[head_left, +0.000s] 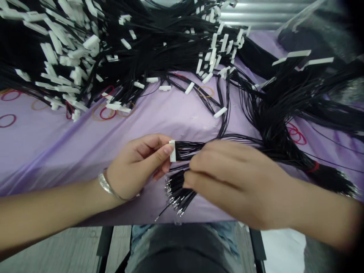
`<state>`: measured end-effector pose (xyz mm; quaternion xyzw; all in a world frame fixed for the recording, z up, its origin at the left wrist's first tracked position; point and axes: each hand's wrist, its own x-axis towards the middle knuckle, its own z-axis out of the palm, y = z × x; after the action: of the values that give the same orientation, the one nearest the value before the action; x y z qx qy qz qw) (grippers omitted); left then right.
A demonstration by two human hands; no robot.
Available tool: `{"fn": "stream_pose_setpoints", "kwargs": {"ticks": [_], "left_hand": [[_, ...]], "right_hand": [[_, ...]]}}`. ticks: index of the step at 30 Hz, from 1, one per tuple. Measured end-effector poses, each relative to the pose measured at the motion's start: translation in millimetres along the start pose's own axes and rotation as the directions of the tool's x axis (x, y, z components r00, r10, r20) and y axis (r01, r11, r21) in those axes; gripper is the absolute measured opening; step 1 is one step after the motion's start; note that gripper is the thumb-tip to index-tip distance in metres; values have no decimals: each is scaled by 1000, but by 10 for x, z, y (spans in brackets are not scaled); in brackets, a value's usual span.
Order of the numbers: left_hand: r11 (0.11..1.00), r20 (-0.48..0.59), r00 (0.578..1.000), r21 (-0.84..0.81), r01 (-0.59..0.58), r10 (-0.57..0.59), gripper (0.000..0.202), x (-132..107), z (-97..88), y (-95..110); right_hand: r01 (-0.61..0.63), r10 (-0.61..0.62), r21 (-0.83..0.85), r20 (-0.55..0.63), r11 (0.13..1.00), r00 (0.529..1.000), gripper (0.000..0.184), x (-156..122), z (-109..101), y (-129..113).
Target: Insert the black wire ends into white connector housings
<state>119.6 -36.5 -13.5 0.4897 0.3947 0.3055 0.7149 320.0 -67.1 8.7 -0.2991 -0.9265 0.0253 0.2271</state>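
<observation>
Between the thumb and fingers of my left hand (142, 163) is a white connector housing (173, 151), held upright. Black wires (187, 149) run from its right side toward my right hand (239, 178). The right hand's fingers are bent and pinched together over these wires, slightly blurred; what lies between the fingertips is hidden. Just below, a bundle of loose black wires (179, 191) with small metal terminals on the ends fans out near the table's front edge. One wire end sticks out from it to the lower left.
A purple cloth (159, 121) covers the table. Heaps of black cables with white connectors (65, 57) fill the back. On the right, a thick wire bundle (295, 148) is tied with a red band. Rubber bands (108, 112) lie about; a plastic bag (321, 34) sits back right.
</observation>
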Motion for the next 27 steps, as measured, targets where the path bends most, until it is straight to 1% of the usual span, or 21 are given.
{"fn": "stream_pose_setpoints", "kwargs": {"ticks": [1,2,4,5,7,9,10,12,14,16,19,21,23,27], "left_hand": [[1000,0,1000,-11,0,0,19,6,-6,-7],[1000,3,1000,-15,6,-6,18,13,-12,-13],[1000,9,1000,-20,10,-9,17,21,-22,-17],[1000,11,1000,-22,10,-10,17,22,-24,-16],[1000,17,1000,-20,9,-9,17,21,-25,-12],[1000,25,1000,-25,3,-3,18,19,-25,-9],[1000,28,1000,-25,0,0,18,19,-26,-8],[1000,25,1000,-24,2,-2,18,21,-30,-10],[1000,25,1000,-24,7,-6,18,24,-36,-15],[999,28,1000,-34,9,-8,19,27,-44,-22],[999,28,999,-41,22,-21,21,30,-50,-28],[999,20,999,-40,34,-33,22,33,-50,-26],[998,14,999,-40,40,-39,24,35,-48,-20],[1000,7,1000,-1,29,-29,24,37,-46,-12]], "right_hand": [[38,-39,13,88,999,995,22,-9,21,-12],[38,-42,27,168,999,985,19,-15,45,-16],[-17,-9,93,267,996,964,12,-15,84,-5],[-52,1,162,297,985,955,11,-10,88,9],[-146,34,338,318,930,948,14,12,57,42],[-258,102,493,320,831,942,15,39,-10,70],[-308,147,543,320,781,936,14,51,-45,80],[-386,230,596,323,704,918,15,70,-96,88],[-434,283,603,333,669,899,16,81,-109,88],[-436,294,591,326,679,899,16,86,-93,90],[-362,244,603,271,711,931,14,92,-65,112],[-337,216,619,264,710,940,14,99,-64,130],[-342,214,611,275,714,937,12,108,-80,138],[-350,223,561,283,750,933,12,123,-134,120]]}}
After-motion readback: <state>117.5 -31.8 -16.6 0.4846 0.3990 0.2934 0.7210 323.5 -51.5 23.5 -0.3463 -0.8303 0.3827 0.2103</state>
